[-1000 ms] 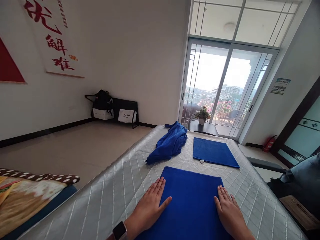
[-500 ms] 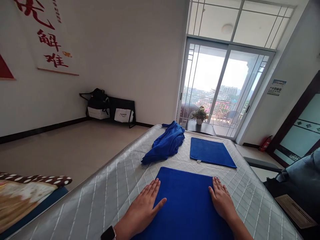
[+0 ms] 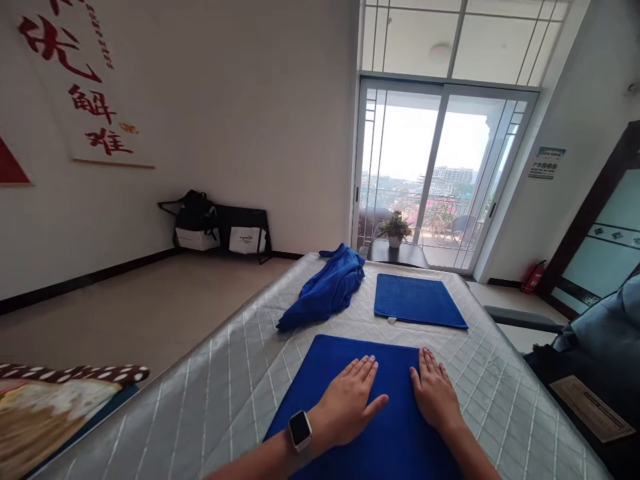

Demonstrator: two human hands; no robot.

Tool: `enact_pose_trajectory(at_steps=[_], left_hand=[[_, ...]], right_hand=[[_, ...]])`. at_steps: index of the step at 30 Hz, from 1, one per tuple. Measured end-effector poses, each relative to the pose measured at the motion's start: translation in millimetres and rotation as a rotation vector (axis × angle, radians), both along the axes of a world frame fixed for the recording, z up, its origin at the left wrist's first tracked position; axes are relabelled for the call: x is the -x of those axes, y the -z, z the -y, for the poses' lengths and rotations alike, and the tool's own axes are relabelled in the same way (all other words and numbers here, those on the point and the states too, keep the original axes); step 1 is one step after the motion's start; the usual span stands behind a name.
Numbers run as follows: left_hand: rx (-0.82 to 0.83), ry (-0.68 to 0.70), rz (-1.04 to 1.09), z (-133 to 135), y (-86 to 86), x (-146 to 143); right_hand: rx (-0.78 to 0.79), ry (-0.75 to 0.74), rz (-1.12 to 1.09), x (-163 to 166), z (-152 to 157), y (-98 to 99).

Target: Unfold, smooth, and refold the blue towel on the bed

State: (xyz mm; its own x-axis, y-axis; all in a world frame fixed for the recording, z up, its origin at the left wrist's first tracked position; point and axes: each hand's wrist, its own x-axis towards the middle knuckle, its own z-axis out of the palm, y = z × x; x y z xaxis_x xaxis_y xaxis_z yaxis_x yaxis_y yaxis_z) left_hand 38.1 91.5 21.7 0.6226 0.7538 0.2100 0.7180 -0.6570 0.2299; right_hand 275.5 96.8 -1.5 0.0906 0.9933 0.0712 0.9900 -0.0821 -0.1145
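A blue cloth (image 3: 385, 440) lies flat in front of me on the silver quilted cover (image 3: 220, 387). My left hand (image 3: 347, 400), with a watch (image 3: 300, 429) on its wrist, rests palm down on the middle of the cloth, fingers stretched and thumb out. Along the cloth's right edge lies my right hand (image 3: 436, 390), also flat, its fingertips near the far right corner. Beyond them is a second flat blue cloth (image 3: 420, 300) with a small white tag. To its left sits a crumpled blue cloth (image 3: 327, 287) in a loose heap.
A patterned blanket (image 3: 60, 413) is at the left edge. On the right are a dark grey bag-like item (image 3: 607, 333) and a brown label (image 3: 593, 407). Past the far end stands a small table with a potted plant (image 3: 395, 229); a fire extinguisher (image 3: 534, 277) is by the wall.
My left hand has moved right, from the cloth's left edge onto its middle. My right hand stays at the right edge. The view has shifted slightly.
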Motion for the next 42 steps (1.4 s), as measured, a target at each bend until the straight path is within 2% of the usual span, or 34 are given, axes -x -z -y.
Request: enact_pose_trajectory(at_steps=[2, 4, 7, 10, 17, 21, 33, 38, 42], left_hand=[[-0.021, 0.092, 0.049, -7, 1.1, -43], [-0.048, 0.115, 0.095, -16, 5.3, -76], [-0.009, 0.044, 0.106, -33, 11.9, -92], [0.056, -0.012, 0.064, -44, 13.2, -71], [0.093, -0.224, -0.031, -60, 10.6, 31], [0.077, -0.305, -0.034, -63, 17.8, 68], [0.055, -0.310, 0.027, -77, 38.2, 86], [0.062, -0.341, 0.035, -79, 36.8, 99], [0.056, -0.360, 0.024, -76, 34.3, 98]], right_hand=[[0.000, -0.034, 0.027, -2, 0, 2.7], [0.003, -0.074, 0.062, -5, 0, 5.9], [-0.012, -0.057, 0.084, -6, -2, 9.1], [-0.026, -0.022, 0.074, -4, -3, 8.7], [-0.012, -0.002, 0.034, -1, -2, 4.1], [-0.014, -0.007, 0.025, -2, -2, 7.0], [-0.004, -0.012, 0.047, -6, -9, 13.1], [0.005, -0.025, 0.089, -10, -9, 13.0], [0.005, -0.031, 0.099, -13, -8, 14.7]])
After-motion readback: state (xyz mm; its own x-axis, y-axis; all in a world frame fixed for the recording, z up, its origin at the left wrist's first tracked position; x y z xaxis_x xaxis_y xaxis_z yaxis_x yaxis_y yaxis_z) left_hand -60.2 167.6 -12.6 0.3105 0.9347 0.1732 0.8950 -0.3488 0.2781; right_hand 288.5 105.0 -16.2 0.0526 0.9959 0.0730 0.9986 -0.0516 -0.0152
